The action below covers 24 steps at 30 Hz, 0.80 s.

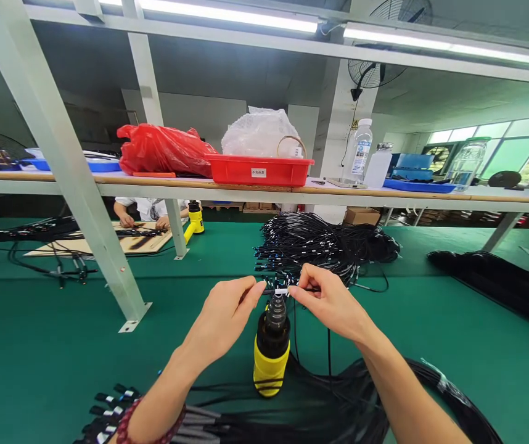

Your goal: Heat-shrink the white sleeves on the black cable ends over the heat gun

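Note:
A thin black cable (269, 291) with a short white sleeve (282, 291) is stretched level between my two hands. My left hand (221, 314) pinches its left end, thumb and finger closed. My right hand (332, 299) pinches it just right of the sleeve. Right beneath the sleeve is the coiled metal nozzle of a yellow and black heat gun (271, 364), which stands nozzle up. Whether the nozzle touches the sleeve I cannot tell. Below my wrists lies a bundle of black cables (338, 407), its labelled connector ends (110, 410) at the lower left.
Behind my hands lies a heap of black cables (320, 243) on the green table (218, 259). A slanted metal post (74, 160) stands at left. The shelf holds a red tray (259, 171) and bottles (360, 154). Across the table are another person's hands (126, 219) and a second heat gun (195, 219).

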### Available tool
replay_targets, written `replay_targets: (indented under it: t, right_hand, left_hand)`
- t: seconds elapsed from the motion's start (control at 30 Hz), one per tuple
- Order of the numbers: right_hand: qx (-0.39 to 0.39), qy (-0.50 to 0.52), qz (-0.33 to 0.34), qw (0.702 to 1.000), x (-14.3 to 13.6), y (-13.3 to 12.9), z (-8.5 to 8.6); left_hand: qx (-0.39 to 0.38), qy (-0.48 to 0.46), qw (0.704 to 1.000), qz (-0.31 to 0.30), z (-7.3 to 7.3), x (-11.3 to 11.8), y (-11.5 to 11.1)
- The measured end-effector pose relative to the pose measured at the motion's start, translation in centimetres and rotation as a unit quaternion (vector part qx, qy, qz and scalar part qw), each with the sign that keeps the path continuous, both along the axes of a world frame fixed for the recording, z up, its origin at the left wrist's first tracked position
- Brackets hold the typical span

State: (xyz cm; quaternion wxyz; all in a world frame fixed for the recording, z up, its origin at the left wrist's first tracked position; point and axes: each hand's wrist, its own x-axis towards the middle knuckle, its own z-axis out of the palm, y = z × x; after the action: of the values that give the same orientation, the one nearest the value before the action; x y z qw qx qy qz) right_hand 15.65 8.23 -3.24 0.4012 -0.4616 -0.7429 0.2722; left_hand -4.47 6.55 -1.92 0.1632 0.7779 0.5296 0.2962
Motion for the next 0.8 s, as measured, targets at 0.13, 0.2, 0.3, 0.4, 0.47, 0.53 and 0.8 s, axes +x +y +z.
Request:
replay_targets:
  t: [0.13,0.2,0.3,0.4,0.47,0.53,0.8]
  right_hand:
    - [0.001,-0.009,-0.003,1.0,0.11,0.29,-0.25]
    - [0.0,-0.008,-0.004,1.0,0.13,0.39,-0.28]
    - [-0.002,-0.005,-0.003,1.0,0.12,0.48,-0.27]
    - [-0.001,-0.007,-0.002,1.0,0.11,0.56,-0.34]
    - [0.002,-0.007,-0.002,1.0,0.1,0.62,-0.44]
    - [0.004,-0.004,-0.001,1.0,0.11,0.63,-0.47]
    - [0.021,-0.055,0.019,0.998,0.49,-0.06,0.37]
  left_hand:
    - [0.006,-0.002,1.0,-0.004,-0.22,-0.12,0.03]
    - [0.01,-0.006,1.0,-0.003,-0.23,-0.16,0.09]
    - [0.013,-0.01,1.0,-0.004,-0.26,-0.15,0.28]
    - [0.009,-0.013,1.0,-0.003,-0.33,-0.12,0.4]
    - [0.005,-0.018,1.0,-0.002,-0.32,-0.11,0.33]
    - [0.002,-0.028,1.0,-0.003,-0.25,-0.12,0.21]
    - [0.002,-0.099,0.995,-0.018,-0.31,-0.55,0.42]
